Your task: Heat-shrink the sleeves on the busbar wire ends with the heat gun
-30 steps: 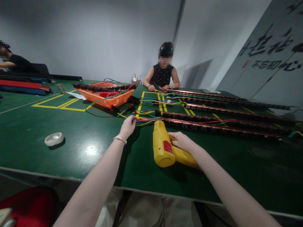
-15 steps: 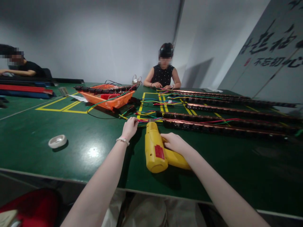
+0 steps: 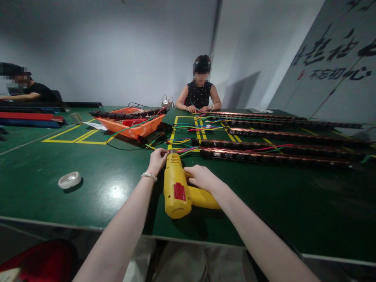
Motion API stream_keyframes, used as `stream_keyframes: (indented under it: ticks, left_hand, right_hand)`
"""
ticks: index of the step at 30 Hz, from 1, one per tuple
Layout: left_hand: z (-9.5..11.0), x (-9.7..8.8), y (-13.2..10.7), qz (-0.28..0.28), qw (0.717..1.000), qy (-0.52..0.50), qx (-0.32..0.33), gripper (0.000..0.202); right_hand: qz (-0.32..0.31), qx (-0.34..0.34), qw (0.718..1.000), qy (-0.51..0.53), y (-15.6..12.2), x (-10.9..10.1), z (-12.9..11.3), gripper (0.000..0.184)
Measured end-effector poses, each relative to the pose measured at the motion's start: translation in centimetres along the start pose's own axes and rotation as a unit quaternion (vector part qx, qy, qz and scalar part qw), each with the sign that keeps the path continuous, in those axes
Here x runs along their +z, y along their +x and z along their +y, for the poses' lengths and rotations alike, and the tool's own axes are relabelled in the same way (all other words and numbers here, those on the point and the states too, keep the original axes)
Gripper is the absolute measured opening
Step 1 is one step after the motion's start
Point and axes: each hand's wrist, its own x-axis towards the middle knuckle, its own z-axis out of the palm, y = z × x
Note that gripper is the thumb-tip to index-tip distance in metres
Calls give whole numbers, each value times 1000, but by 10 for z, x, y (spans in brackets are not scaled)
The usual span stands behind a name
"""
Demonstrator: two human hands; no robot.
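Observation:
In my right hand [image 3: 202,178] is a yellow heat gun [image 3: 176,184], gripped by its handle and lying almost level over the table, nozzle pointing away from me. My left hand [image 3: 158,159] is closed just left of the nozzle, pinching the ends of several coloured wires [image 3: 188,150]. The nozzle hides part of these wires. They run right into the end of a long black strip with copper-coloured edges [image 3: 264,158]. Just behind lies a second such strip, with yellow, blue and red leads [image 3: 180,141].
An orange basket [image 3: 141,130] holding strips and wires stands behind my left hand. A white ring [image 3: 69,180] lies on the green table [image 3: 96,203] at left. A co-worker [image 3: 199,92] sits opposite; another person [image 3: 38,92] is at far left.
The heat gun and my right hand have moved left along the wires, so the nozzle is now close beside my left hand. My left hand keeps its pinch.

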Motion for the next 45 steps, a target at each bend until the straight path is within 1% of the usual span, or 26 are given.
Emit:
stream_keyframes:
  ticks: [5,9,12,17,20,24,30,33,36,41,45]
  left_hand:
    - [1,-1,-1,-2,1000,-15,4,18]
    - [1,-1,-1,11,1000,-8,26,17]
    - [1,0,0,17,1000,2,25,19]
    - [-1,1,1,18,1000,1,22,18]
    - [-2,2,1,21,999,12,35,17]
    - [-2,3,1,20,998,41,39,16]
    - [1,4,-1,-21,992,128,5,19]
    - [5,4,-2,-36,983,179,-6,24]
    - [9,3,-3,-49,977,208,-12,26]
    - [11,1,-4,-49,978,205,-8,26]
    - [5,2,-1,-46,987,155,1,25]
  right_hand:
    - [-5,5,1000,15,1,0,0,25]
    - [-11,14,999,40,-2,-2,5,23]
    - [-15,28,998,59,-6,-5,16,26]
    - [-3,65,996,68,-18,-9,44,32]
    - [7,84,994,67,-24,-11,57,27]
    - [13,97,993,62,-29,-14,61,23]
    - [1,100,993,57,-28,-13,56,26]
    - [-13,85,995,54,-27,-11,49,26]
    - [-24,67,996,51,-24,-8,39,27]
    - [-28,39,998,40,-13,-2,14,31]
    - [-29,20,999,28,-1,3,-3,25]
